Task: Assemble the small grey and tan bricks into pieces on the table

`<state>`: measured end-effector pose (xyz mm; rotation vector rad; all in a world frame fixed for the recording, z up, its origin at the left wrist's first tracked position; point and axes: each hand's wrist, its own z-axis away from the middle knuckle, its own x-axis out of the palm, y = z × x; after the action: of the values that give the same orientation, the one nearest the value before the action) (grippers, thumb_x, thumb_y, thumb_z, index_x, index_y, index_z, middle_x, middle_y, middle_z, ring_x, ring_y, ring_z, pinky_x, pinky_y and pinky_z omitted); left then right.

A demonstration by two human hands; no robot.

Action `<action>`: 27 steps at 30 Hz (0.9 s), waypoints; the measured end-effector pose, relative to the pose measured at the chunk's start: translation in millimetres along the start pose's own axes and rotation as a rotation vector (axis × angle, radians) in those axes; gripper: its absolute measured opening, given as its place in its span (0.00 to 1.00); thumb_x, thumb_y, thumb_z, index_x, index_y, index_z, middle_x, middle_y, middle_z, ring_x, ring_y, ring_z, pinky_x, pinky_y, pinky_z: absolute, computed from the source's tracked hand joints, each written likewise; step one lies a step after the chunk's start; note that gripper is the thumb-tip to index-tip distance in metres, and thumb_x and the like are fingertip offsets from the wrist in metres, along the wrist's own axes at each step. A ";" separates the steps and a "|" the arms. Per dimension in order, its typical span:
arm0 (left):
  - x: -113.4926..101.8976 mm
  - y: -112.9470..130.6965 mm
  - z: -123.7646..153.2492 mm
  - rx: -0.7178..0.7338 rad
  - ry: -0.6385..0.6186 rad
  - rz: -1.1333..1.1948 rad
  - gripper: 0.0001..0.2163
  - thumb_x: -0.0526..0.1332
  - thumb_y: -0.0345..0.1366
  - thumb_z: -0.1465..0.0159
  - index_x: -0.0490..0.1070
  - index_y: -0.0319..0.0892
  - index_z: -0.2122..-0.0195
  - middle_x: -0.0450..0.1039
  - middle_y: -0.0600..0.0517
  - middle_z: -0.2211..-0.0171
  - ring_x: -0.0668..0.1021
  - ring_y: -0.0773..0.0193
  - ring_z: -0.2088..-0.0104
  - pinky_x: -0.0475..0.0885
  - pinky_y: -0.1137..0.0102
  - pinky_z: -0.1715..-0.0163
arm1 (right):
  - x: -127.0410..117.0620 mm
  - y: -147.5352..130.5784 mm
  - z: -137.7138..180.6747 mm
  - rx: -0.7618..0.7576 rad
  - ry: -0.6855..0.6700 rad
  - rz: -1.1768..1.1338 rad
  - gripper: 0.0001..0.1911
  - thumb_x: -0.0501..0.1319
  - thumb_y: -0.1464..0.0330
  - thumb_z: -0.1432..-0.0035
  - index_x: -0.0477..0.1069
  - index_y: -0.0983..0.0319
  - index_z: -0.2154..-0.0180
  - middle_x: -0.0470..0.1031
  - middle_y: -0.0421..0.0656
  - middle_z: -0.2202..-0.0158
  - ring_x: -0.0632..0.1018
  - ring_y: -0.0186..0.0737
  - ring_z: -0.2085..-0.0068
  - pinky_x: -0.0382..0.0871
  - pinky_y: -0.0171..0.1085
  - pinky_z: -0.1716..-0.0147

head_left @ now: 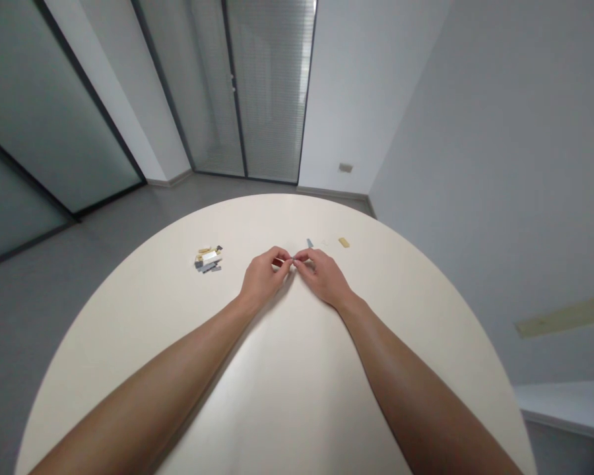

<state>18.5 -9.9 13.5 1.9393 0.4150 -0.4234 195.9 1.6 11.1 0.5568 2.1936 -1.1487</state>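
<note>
My left hand (266, 274) and my right hand (323, 274) meet over the middle of the white table, thumbs and forefingers pinched together. Between the fingertips is a tiny greyish piece (293, 259), mostly covered, so its kind cannot be made out. Just beyond my right fingers lies a small blue-grey flat piece (309, 243). A yellow rectangular piece (344, 242) rests farther right. To the left of my left hand sits a loose pile of small building pieces (209, 259) in white, yellow, grey and black.
The round white table (287, 396) curves away to a far edge just past the pieces. Behind it stand a glass door (270, 92) and white walls. A frosted glass panel (39, 105) is at the left.
</note>
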 end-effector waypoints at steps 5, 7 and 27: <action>0.2 -1.5 -0.2 0.008 -0.007 0.001 0.04 0.61 0.36 0.35 0.73 0.44 0.63 0.79 0.52 0.65 0.79 0.64 0.67 0.72 0.70 0.67 | -0.5 -0.9 0.1 0.007 -0.016 -0.013 0.05 0.60 0.67 0.34 0.74 0.58 0.58 0.79 0.42 0.60 0.78 0.41 0.57 0.69 0.43 0.54; 0.5 -2.8 -0.5 0.013 -0.007 -0.004 0.04 0.61 0.36 0.34 0.74 0.44 0.63 0.79 0.52 0.64 0.79 0.64 0.67 0.72 0.69 0.65 | -1.1 -2.0 0.3 0.012 -0.022 -0.013 0.05 0.60 0.67 0.33 0.75 0.58 0.58 0.79 0.42 0.61 0.78 0.41 0.57 0.69 0.43 0.54; 1.2 -1.5 0.7 -0.027 -0.022 -0.048 0.05 0.59 0.39 0.34 0.70 0.45 0.63 0.78 0.52 0.66 0.79 0.63 0.68 0.72 0.69 0.68 | -1.2 -3.6 0.3 0.007 -0.029 -0.030 0.07 0.59 0.68 0.33 0.74 0.58 0.56 0.80 0.42 0.59 0.78 0.41 0.56 0.69 0.42 0.54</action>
<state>18.8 -9.8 11.5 1.9001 0.4513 -0.4678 194.6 -0.7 13.9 0.5090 2.1809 -1.1732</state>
